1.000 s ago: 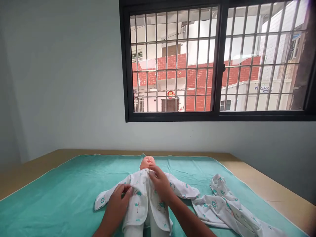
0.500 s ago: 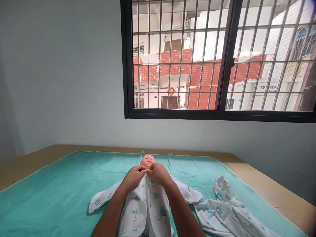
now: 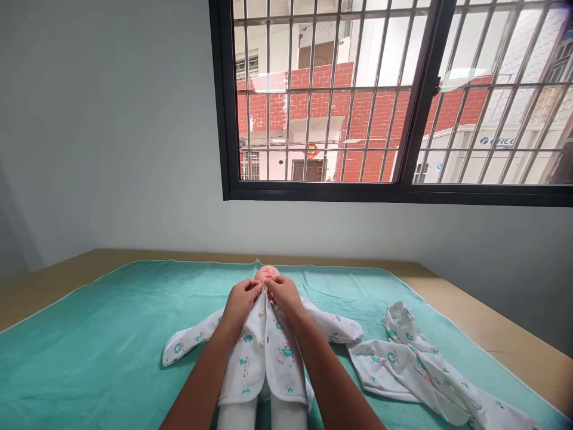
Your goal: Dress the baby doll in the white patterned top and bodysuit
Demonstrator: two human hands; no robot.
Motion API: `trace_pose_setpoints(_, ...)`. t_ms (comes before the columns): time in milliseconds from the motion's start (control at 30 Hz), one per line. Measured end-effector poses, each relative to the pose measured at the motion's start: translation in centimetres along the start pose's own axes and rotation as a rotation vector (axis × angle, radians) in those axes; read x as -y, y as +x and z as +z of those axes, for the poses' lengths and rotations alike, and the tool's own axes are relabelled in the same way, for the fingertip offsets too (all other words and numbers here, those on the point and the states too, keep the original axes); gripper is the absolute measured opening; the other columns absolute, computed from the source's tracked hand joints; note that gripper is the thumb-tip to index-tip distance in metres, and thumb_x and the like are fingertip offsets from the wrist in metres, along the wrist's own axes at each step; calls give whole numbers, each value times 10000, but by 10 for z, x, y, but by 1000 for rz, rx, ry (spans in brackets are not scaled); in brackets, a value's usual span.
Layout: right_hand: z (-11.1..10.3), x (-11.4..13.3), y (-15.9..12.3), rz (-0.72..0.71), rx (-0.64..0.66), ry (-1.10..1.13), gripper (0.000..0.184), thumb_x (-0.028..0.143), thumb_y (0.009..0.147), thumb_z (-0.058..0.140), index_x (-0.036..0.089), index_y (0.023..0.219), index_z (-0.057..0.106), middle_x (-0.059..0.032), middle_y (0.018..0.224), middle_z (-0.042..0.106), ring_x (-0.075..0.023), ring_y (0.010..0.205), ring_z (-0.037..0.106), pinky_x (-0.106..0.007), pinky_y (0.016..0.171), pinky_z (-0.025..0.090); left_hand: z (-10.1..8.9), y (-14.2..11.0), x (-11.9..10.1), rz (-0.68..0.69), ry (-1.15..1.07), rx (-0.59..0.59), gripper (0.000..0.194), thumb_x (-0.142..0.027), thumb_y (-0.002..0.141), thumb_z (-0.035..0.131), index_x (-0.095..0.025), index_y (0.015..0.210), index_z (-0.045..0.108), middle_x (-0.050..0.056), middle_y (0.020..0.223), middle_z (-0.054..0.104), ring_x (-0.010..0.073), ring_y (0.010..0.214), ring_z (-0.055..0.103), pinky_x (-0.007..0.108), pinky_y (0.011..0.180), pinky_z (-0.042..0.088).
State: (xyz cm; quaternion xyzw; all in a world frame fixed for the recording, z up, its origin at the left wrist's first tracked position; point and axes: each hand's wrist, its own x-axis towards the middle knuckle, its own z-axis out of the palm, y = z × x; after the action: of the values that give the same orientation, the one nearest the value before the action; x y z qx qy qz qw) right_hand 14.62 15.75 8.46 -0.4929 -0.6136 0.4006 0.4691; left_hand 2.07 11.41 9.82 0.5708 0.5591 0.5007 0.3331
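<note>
A baby doll lies on its back, head away from me, in a white printed jacket with sleeves spread to both sides. Two front edges of the jacket run side by side down the chest, with buttons on the left one. At the collar, my left hand pinches the left edge just below the doll's chin. Close beside it, my right hand pinches the right edge at the neck. My fingers cover the top of the collar and part of the doll's face. White legs show under the hem.
Matching printed trousers lie crumpled to the right of the doll. A teal cloth covers much of the wooden tabletop. Behind stands a grey wall with a black-framed, barred window.
The view has tipped down, so more of the jacket's hem and the doll's legs show. My hands stay at the collar, with a slightly wider gap between them.
</note>
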Motion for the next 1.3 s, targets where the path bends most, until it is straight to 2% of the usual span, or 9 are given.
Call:
trace_pose_setpoints(200,7,11,-19,-163,-49,-15,186,309,811,509,187,696,590,12,728,619,-133,717,572,-219,649,455,-6,3,-6,34,27,46,380,-376,726,546,-124,990,654,99,931,709,216,802,643,312,716,480)
trace_pose_setpoints(333,-20,19,-67,-335,-1,-138,129,253,853,513,201,790,613,16,790,648,-139,753,584,-246,717,460,-25,-4,-32,94,188,66,427,-418,779,512,-147,1085,637,106,1043,690,217,828,642,303,693,488)
trace_pose_setpoints(433,-67,16,-120,-402,73,-316,97,258,874,544,228,872,637,4,887,674,-164,834,605,-279,776,473,-41,-20,-58,156,278,142,447,-491,816,505,-182,1100,659,83,1070,699,224,887,649,296,734,496)
trace_pose_setpoints(567,-154,-10,-184,-391,146,-649,191,236,892,540,293,1039,647,-26,1121,667,-214,1020,607,-346,874,484,-54,-45,-75,186,272,452,426,-522,764,624,-267,1096,708,36,1037,732,222,889,671,262,739,509)
trace_pose_setpoints(700,-242,-51,-218,-234,-59,-1130,200,226,856,546,278,987,688,-83,1150,673,-304,1112,586,-488,934,447,-54,-57,-71,113,312,572,409,-508,702,701,-307,1057,737,36,984,752,234,795,696,244,619,499)
trace_pose_setpoints(833,-292,-72,-230,-9,-245,-1261,345,436,841,573,290,1145,650,-104,1281,608,-336,1171,546,-479,873,475,-48,-68,-74,182,363,500,424,-496,704,706,-365,1107,713,25,1100,731,269,928,687,257,684,486)
trace_pose_setpoints(1033,-283,-34,-212,4,-253,-1048,237,374,857,485,240,708,613,-56,749,650,-243,739,591,-367,699,463,-47,-88,-94,217,340,529,447,-493,674,718,-347,1096,722,38,976,751,270,865,685,258,643,469)
trace_pose_setpoints(1200,-231,32,-204,-145,-275,-233,284,489,846,562,225,916,641,-59,855,660,-213,757,610,-323,654,501,-30,-96,-106,350,307,605,398,-430,772,631,-323,1152,686,32,1057,724,243,892,673,287,735,497)
trace_pose_setpoints(1300,-200,67,-204,-287,-251,60,263,479,839,591,247,954,639,-80,926,665,-212,737,629,-337,627,520,-14,-97,-112,417,123,556,517,-336,758,658,-297,1270,601,44,1188,667,234,994,643,293,829,502)
